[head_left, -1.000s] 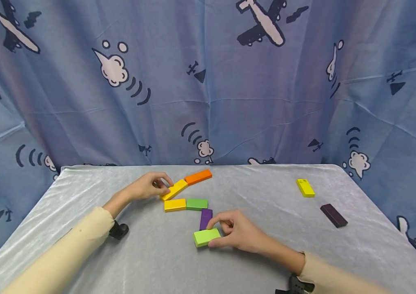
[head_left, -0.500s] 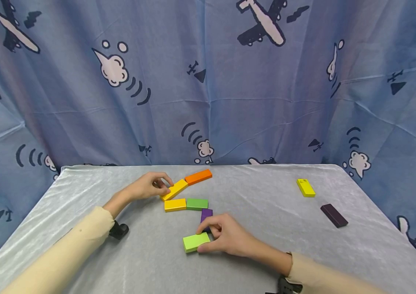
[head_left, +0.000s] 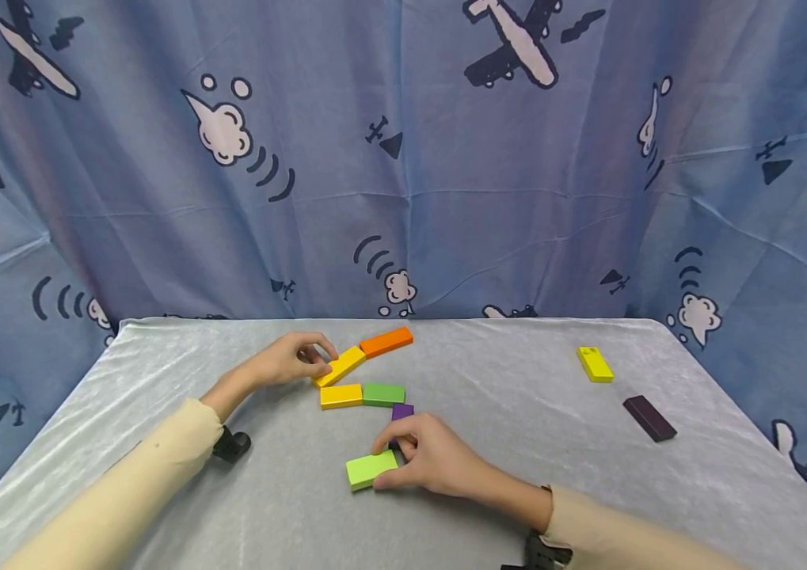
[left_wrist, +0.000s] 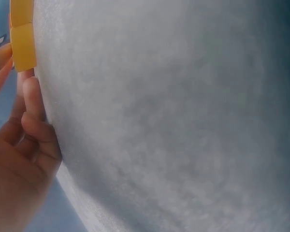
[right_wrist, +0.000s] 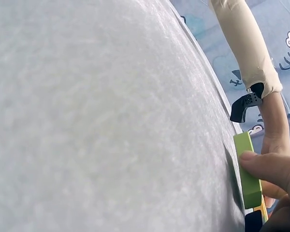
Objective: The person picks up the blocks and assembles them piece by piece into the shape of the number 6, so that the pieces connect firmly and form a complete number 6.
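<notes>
My right hand pinches a light green block between thumb and fingers, close over the cloth at the near end of a line of blocks. Partly behind those fingers lies a purple block. My left hand holds a yellow-orange block by its near end, thumb on one side and fingers on the other. That block's far end meets an orange block. Just in front lie a shorter-looking yellow block and a green block, end to end. The right wrist view shows the thumb on the light green block.
A bright yellow block and a dark, nearly black block lie apart on the right side of the cloth-covered table. Behind the table hangs a blue curtain printed with planes and clouds.
My right hand has moved left and slightly nearer with the light green block, away from the end of the purple one. The left hand and its block have stayed put.
</notes>
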The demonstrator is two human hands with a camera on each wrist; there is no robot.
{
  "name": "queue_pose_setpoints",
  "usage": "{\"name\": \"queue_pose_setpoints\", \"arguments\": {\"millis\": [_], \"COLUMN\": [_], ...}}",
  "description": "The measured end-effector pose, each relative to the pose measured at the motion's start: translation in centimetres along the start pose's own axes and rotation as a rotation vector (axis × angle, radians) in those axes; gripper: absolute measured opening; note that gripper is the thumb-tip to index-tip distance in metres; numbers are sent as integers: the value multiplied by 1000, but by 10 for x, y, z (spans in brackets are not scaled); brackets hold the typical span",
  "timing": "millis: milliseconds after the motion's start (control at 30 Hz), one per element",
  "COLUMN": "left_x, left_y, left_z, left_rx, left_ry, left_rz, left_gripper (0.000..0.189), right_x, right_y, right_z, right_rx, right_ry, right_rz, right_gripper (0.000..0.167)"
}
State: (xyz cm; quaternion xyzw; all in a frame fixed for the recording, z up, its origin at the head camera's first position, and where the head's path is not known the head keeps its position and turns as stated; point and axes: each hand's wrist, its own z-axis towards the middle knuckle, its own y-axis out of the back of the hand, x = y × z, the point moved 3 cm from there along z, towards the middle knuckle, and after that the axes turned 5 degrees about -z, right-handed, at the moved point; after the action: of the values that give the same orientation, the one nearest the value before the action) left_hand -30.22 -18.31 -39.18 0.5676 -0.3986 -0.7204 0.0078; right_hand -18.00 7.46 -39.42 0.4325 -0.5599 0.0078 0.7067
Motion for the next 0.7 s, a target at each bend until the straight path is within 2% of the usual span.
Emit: {"name": "queue_pose_setpoints", "arguments": {"millis": [333,567,700], "left_x": [0,0,1], "left_y": [0,0,0], "left_z": [0,0,0], "left_rx": [-2,-2,-2], "left_ry": [11,14,14], "left_rz": [-8,-7,-9], "left_gripper": [18,18,18], "right_x": [0,-4,-5], "right_y": [-1,4,6], "right_z": [3,1,0], "right_rx": [-20,-24,-20], "right_ry": [9,22,36], "right_rz": [-34,-10,17], "right_gripper": [27,31,28]}}
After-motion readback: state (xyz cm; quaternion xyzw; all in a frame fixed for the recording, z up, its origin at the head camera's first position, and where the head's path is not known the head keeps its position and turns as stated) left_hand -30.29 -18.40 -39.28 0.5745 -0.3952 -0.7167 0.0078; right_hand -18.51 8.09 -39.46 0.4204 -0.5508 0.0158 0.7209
